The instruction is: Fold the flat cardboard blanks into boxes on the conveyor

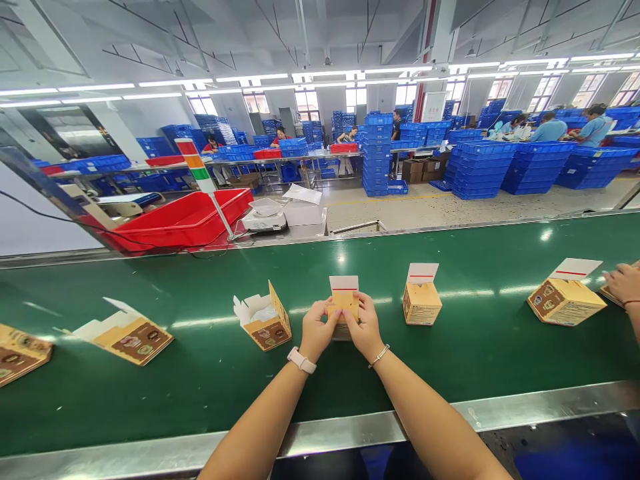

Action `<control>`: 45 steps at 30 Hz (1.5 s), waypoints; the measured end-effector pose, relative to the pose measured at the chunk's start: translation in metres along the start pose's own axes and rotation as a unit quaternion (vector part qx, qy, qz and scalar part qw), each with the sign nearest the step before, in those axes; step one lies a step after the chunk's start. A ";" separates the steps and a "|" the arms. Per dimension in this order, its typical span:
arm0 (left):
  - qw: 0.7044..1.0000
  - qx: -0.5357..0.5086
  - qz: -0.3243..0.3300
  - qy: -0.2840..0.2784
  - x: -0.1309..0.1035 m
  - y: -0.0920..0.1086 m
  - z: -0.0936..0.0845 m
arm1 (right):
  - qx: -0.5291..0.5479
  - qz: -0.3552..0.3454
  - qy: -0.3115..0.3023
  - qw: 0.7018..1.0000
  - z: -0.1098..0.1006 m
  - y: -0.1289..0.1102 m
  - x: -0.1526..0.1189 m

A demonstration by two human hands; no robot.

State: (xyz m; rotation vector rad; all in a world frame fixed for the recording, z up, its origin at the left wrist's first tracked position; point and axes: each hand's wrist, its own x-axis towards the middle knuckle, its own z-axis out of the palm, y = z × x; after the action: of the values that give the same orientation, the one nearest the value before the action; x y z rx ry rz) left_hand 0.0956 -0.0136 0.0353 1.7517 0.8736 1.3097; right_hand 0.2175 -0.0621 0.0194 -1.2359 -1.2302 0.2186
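Hands: While a bare left hand (317,328) and a bare right hand (369,328) are gripping opposite sides of a small tan cardboard box with a raised white flap crossed by a red line (344,305), both thumbs are pressing close together on its tan upper part
Held box: it is occupying the centre of the frame over a long green conveyor belt (210,400); the hands are hiding its base, so I cannot tell whether it is touching the belt
Wrists: a pale pink band (301,360) is circling the left one, a thin silver bracelet (379,356) the right
Boxes left of centre: an open tan-and-brown carton with white inner flaps (270,333) is standing near the left hand, whitish contents showing inside; a second open tan-and-brown carton (140,341) is resting farther left
Boxes right of centre: a tan carton with an upright white flap (423,305) is standing near the right hand; a similar tan-and-brown carton (565,303) is sitting well apart, toward the right edge
Right edge: a co-worker's hand (624,283) is reaching into the frame
Upper left: a red plastic tray (170,232) is lying beyond the belt
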 end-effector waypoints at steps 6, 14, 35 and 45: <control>0.949 -0.160 -0.272 -0.015 0.020 0.017 0.016 | 0.172 0.272 0.066 0.945 -0.005 0.000 0.012; 0.864 -0.228 -0.424 -0.145 0.031 0.018 0.033 | 0.230 0.413 0.052 0.880 -0.026 -0.019 0.028; 0.968 0.046 0.084 0.232 0.017 0.002 -0.057 | -0.079 -0.299 -0.088 0.947 -0.015 -0.046 -0.014; 0.988 -0.092 0.034 0.121 -0.015 -0.026 -0.020 | -0.253 -0.135 -0.255 0.923 -0.004 -0.020 -0.025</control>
State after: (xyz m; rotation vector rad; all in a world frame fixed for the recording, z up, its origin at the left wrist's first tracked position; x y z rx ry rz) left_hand 0.0704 -0.0109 0.0099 1.5134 0.8010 1.6196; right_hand 0.2016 -0.0897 0.0210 -1.4786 -1.9847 0.0111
